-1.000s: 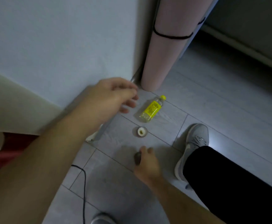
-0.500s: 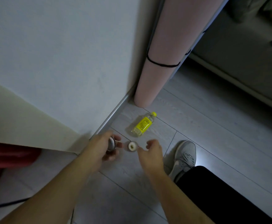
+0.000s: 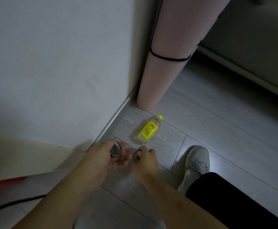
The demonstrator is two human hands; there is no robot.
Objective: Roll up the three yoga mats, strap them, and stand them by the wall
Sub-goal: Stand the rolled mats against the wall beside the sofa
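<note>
A rolled pink yoga mat (image 3: 171, 47) stands on end against the wall corner, with a thin black strap (image 3: 167, 58) around it. Low over the floor, my left hand (image 3: 105, 157) holds a small round metallic object (image 3: 116, 150) between thumb and fingers. Just to its right, my right hand (image 3: 145, 160) pinches another small round dark object (image 3: 137, 156). The two hands nearly touch. Behind the pink mat, the edge of a second, bluish roll shows; most of it is hidden.
A small bottle with a yellow label and cap (image 3: 147, 130) lies on the grey floor near the skirting. My grey shoe (image 3: 195, 166) and black trouser leg (image 3: 230, 200) are at right. A black cable (image 3: 11, 203) runs at lower left; a sofa base (image 3: 250, 47) at upper right.
My right hand has picked up the small round object that lay on the floor. Both hands have drawn closer together, and the view has shifted slightly.
</note>
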